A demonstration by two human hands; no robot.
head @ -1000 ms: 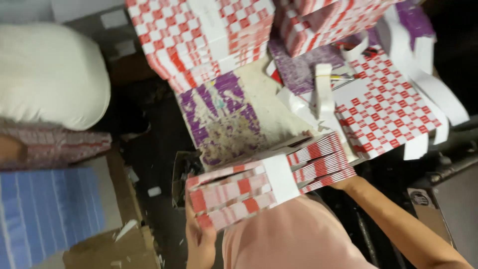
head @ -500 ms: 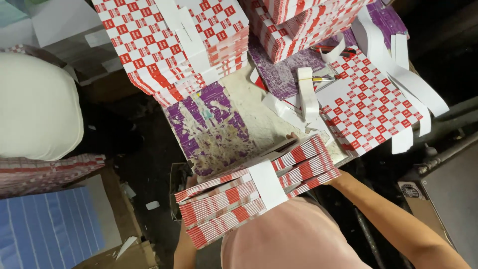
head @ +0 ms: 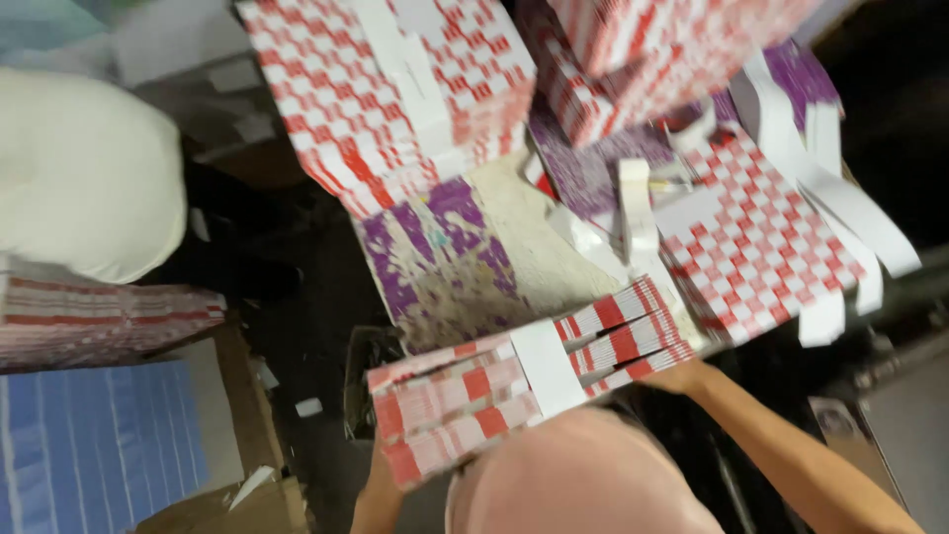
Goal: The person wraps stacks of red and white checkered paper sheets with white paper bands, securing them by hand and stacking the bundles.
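I hold a thick bundle of red-and-white checked flat cartons (head: 474,386), bound across its middle by a white paper band (head: 547,366). My left hand (head: 381,475) grips the bundle's near left end from below. My right hand (head: 677,374) holds its right end. The bundle hangs tilted just in front of a worn table top stained purple (head: 445,267).
Tall stacks of the same checked cartons (head: 395,89) stand at the back of the table. A flat checked stack (head: 751,237) with loose white paper bands (head: 840,208) lies on the right. A white sack (head: 79,178), another carton bundle (head: 99,321) and a blue sheet (head: 89,445) sit left.
The bundle has stayed between my hands while the view shifted; the stacks and the table now sit slightly lower and to the left in the picture.
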